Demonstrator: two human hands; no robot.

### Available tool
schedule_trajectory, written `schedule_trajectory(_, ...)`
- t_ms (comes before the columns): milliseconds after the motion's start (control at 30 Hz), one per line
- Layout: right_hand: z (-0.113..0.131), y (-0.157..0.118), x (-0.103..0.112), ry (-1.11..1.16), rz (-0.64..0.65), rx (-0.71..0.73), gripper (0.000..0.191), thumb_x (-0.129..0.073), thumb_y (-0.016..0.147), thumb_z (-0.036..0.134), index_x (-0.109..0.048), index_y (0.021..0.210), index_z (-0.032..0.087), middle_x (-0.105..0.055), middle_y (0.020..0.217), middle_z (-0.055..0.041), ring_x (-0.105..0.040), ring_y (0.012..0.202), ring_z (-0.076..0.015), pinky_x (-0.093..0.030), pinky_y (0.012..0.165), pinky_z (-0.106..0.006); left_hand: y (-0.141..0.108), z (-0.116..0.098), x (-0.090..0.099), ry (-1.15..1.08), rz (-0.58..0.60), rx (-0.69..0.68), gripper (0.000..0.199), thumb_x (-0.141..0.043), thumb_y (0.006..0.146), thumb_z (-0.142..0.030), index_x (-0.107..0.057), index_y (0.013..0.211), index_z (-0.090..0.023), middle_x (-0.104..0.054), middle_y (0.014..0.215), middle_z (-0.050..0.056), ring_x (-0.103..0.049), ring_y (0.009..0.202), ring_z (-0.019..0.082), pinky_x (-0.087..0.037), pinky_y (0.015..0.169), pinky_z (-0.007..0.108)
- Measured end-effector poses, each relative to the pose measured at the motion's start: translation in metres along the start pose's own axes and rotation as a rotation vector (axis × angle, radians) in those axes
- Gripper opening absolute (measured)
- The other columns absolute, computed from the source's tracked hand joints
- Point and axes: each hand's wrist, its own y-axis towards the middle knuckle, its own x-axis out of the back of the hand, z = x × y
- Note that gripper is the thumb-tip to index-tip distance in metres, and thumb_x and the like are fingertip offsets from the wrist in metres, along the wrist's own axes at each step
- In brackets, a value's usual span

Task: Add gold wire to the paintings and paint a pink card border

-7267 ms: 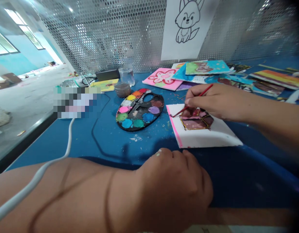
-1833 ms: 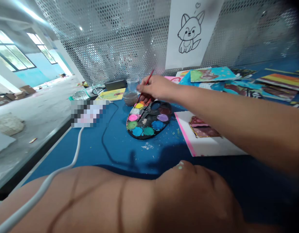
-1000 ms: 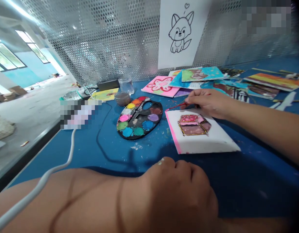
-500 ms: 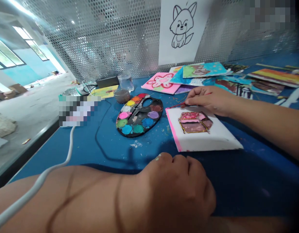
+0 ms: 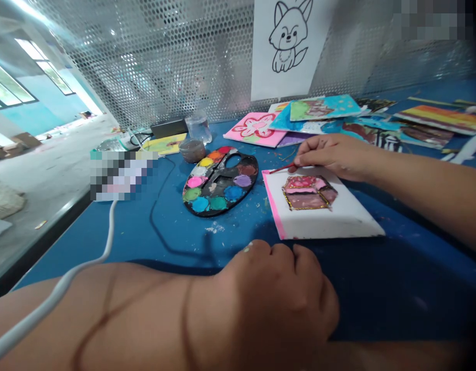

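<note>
Since the earlier picture, the right hand [image 5: 332, 161] has come back from the paint tray and now sits over the board. Its fingers and thumb pinch one thin red paintbrush [image 5: 282, 168], and the brush tip is at the top left corner of a thick white foam board [image 5: 349, 214]. The board has one pink edge and lies just beyond the left hand [image 5: 280, 291], which is curled into a soft fist on the blue table [image 5: 415, 293]. A shiny painted picture [image 5: 309, 191] in pink and brown, with gold lines, sits on the board right under the right hand's fingertips. To the left is one black oval paint palette [image 5: 207, 203] with about ten round, bright paint spots. Behind it are one small jar of brown water [image 5: 192, 151] and one clear cup [image 5: 198, 128]. Many painted cards [image 5: 323, 109] lie in a messy pile at the back. One paper with a fox drawing [image 5: 284, 46] hangs on a metal sheet full of little holes [image 5: 145, 67]. One white cable [image 5: 110, 226] lies over the left arm.
</note>
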Motion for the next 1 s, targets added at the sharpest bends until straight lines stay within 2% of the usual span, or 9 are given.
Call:
schedule_trajectory(167, 0.000, 0.000, 0.001, 0.011, 0.006, -0.035, 0.021, -0.082, 0.067, 0.022, -0.061, 0.063, 0.022, -0.070, 0.075, -0.0032, -0.063, 0.068, -0.0138, -0.051, 0.059, -0.023, 0.000, 0.000, -0.002, -0.008, 0.002, 0.016, 0.019, -0.053, 0.091, -0.025, -0.071, 0.096, -0.019, -0.074, 0.093, 0.007, -0.057, 0.059, 0.019, -0.040, 0.043, 0.030)
schedule_trajectory(400, 0.001, -0.001, 0.005, -0.051, 0.037, 0.014, 0.021, -0.085, 0.064, 0.026, -0.065, 0.061, 0.024, -0.070, 0.074, -0.0026, -0.063, 0.071, -0.0155, -0.052, 0.064, -0.026, -0.003, -0.002, -0.007, -0.002, -0.014, 0.053, 0.023, -0.052, 0.090, -0.027, -0.071, 0.099, -0.018, -0.075, 0.100, 0.009, -0.059, 0.064, 0.021, -0.040, 0.045, 0.031)
schedule_trajectory(767, 0.007, -0.008, 0.003, -0.204, 0.011, 0.045, 0.015, -0.075, 0.068, 0.021, -0.062, 0.061, 0.022, -0.067, 0.072, -0.0022, -0.060, 0.071, -0.0153, -0.045, 0.065, -0.027, -0.001, 0.002, -0.005, 0.022, -0.032, 0.029, 0.026, -0.054, 0.092, -0.031, -0.076, 0.099, -0.019, -0.075, 0.105, 0.008, -0.058, 0.063, 0.020, -0.039, 0.044, 0.032)
schedule_trajectory(1000, 0.010, -0.012, 0.005, -0.247, 0.087, 0.068, 0.017, -0.077, 0.068, 0.025, -0.062, 0.061, 0.022, -0.066, 0.072, -0.0033, -0.061, 0.075, -0.0177, -0.046, 0.066, -0.029, -0.001, 0.001, -0.005, 0.016, -0.001, 0.027, 0.025, -0.054, 0.092, -0.030, -0.075, 0.101, -0.019, -0.074, 0.108, 0.010, -0.058, 0.064, 0.020, -0.036, 0.043, 0.032)
